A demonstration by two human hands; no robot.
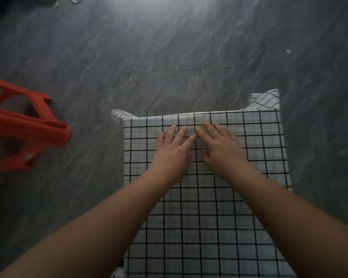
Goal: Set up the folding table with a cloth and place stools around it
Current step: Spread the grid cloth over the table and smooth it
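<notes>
A white cloth with a black grid (209,213) covers the small table completely; the tabletop itself is hidden beneath it. Its far corners stick out past the far edge, on the left and on the right. My left hand (174,151) and my right hand (221,146) lie flat on the cloth near the far edge, side by side, fingers spread and fingertips almost touching. Neither hand grips anything. A red plastic stool (22,127) lies tipped on its side on the floor at the left, its legs pointing toward the table.
Dark grey marbled floor (169,47) surrounds the table. Some pale crumpled material (64,0) shows at the top left edge. A small white scrap (288,51) lies on the floor at the upper right.
</notes>
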